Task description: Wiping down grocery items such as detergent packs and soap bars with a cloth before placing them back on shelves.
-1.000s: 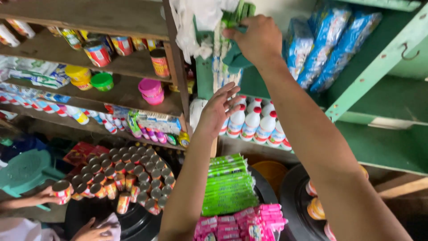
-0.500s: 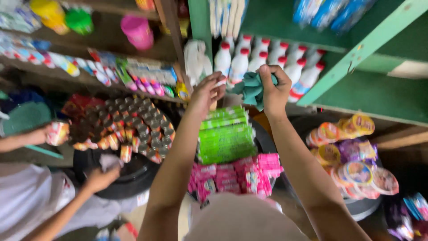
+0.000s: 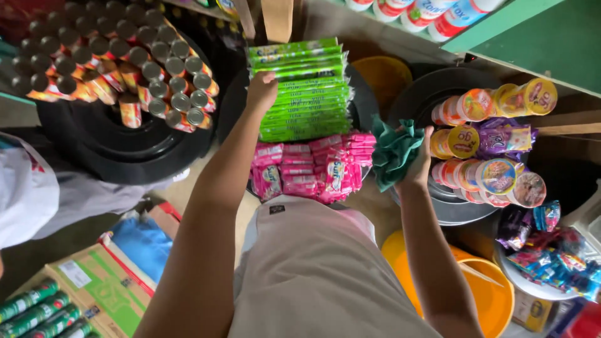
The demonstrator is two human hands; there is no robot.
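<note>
My left hand (image 3: 261, 91) rests on the left edge of a stack of green sachet packs (image 3: 305, 89), fingers curled against it. My right hand (image 3: 418, 164) grips a crumpled teal-green cloth (image 3: 394, 150), held just right of the green stack and above a bundle of pink sachet packs (image 3: 310, 166). Both stacks lie on a black round tub. My beige shirt fills the lower middle of the view.
Stacked small cans (image 3: 119, 62) fill a black tub at upper left. Round colourful cup packs (image 3: 488, 144) sit on another black tub at right. An orange bucket (image 3: 482, 288) stands below right. A cardboard box (image 3: 94, 285) and another person's white sleeve (image 3: 25, 188) are at left.
The view tipped down from the shelves to the tubs. My right hand came down with the cloth. My left hand dropped onto the green sachet stack.
</note>
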